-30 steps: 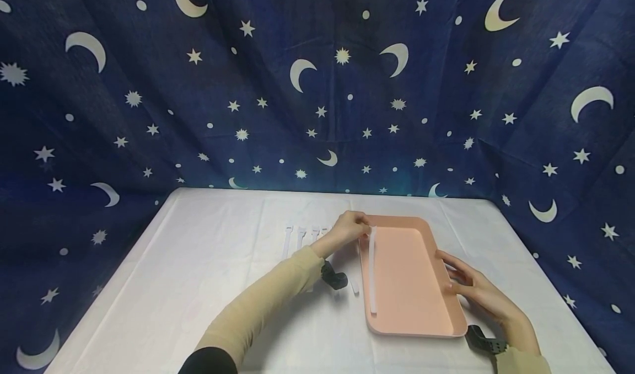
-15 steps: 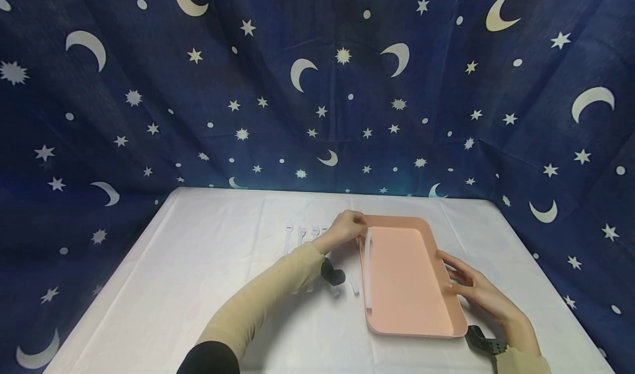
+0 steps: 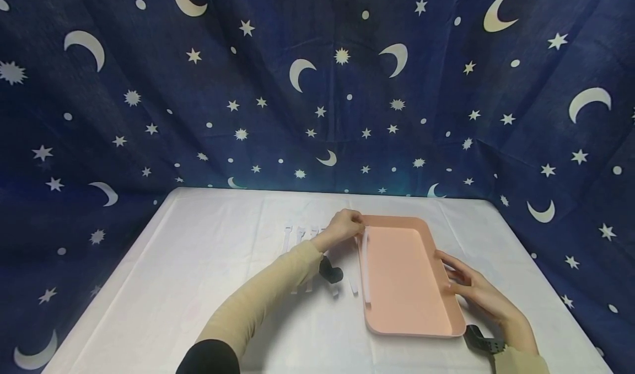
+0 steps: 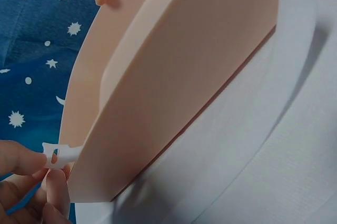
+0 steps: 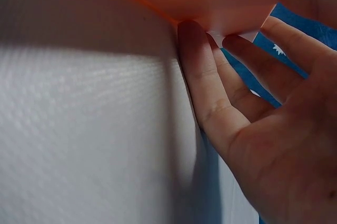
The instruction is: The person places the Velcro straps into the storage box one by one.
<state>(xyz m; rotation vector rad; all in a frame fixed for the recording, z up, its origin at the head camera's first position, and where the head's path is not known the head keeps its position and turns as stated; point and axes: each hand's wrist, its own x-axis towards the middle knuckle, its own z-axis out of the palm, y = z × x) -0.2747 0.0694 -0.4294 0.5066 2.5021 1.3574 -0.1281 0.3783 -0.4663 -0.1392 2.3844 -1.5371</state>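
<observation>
A white hook-and-loop cable tie lies lengthwise along the inner left side of the pink tray. At the tray's far left corner, my left hand pinches its far end. The left wrist view shows thumb and fingers on the slotted head of the cable tie, just beyond the tray wall. My right hand rests against the tray's right side. Its fairly straight fingers touch the outer wall in the right wrist view.
Several more white cable ties lie side by side on the white tablecloth, partly hidden under my left forearm. Another tie lies close to the tray's left wall. A blue star-and-moon cloth hangs behind the table.
My left hand has moved slightly left, and the cable tie has shifted with it closer to the tray's left wall. My right hand and the tray have stayed in place.
</observation>
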